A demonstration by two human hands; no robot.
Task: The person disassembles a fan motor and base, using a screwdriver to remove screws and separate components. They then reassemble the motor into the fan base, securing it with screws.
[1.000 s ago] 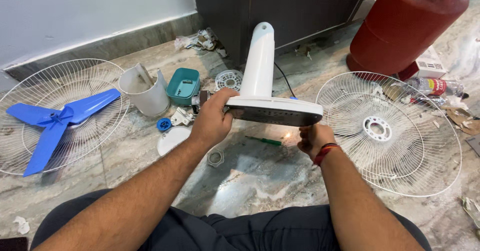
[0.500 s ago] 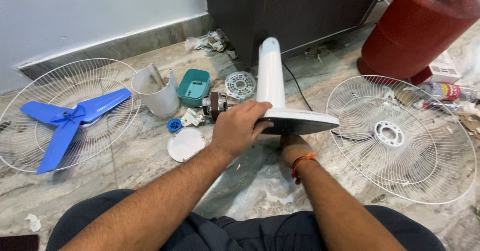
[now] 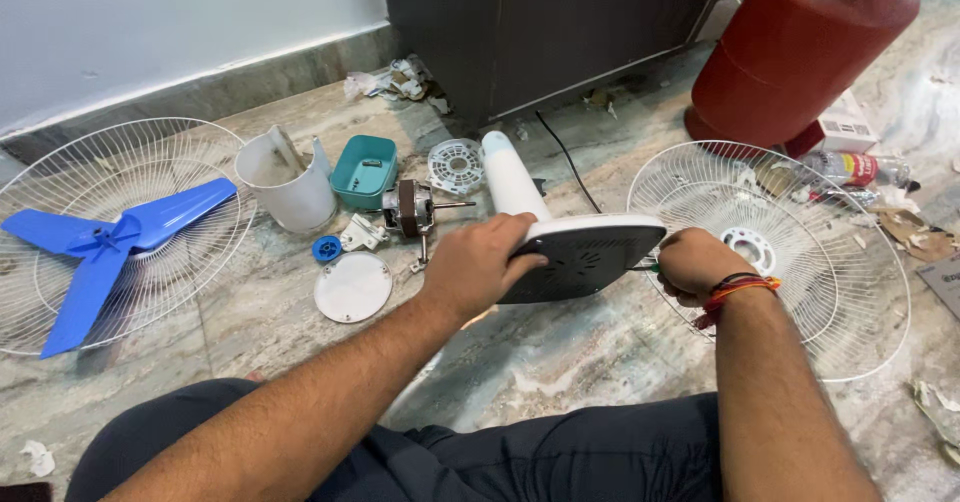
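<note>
The left hand point(image 3: 478, 262) is gripping the fan stand point(image 3: 570, 247) at the near edge of its round base, fingers curled over the rim and thumb underneath. The stand is lying tipped over above the marble floor point(image 3: 560, 362), dark vented underside facing the person, white column pointing away toward the dark cabinet point(image 3: 540, 22). The right hand point(image 3: 692, 262) is sitting at the right edge of the base, fingers closed into a fist; something thin is poking out between fist and base, too hidden to name. An orange thread band is circling that wrist.

Everything else is spreading out around the stand. Just left of its column, the fan motor point(image 3: 410, 209) is lying on its side with its shaft pointing right, and a round white vented cover point(image 3: 457, 165) is resting behind it. Further left, a teal box point(image 3: 365, 170) is sitting beside a white cup-shaped housing point(image 3: 287, 182). A flat white disc point(image 3: 352, 287) and a small blue cap point(image 3: 326, 249) are lying left of the base. Well to the left, the blue fan blade point(image 3: 110, 247) is resting on a white wire grille point(image 3: 60, 172). Right of the stand, a second wire grille point(image 3: 850, 292) is lying flat, touching the right hand's far side, and a red gas cylinder point(image 3: 800, 42) is standing behind it.
</note>
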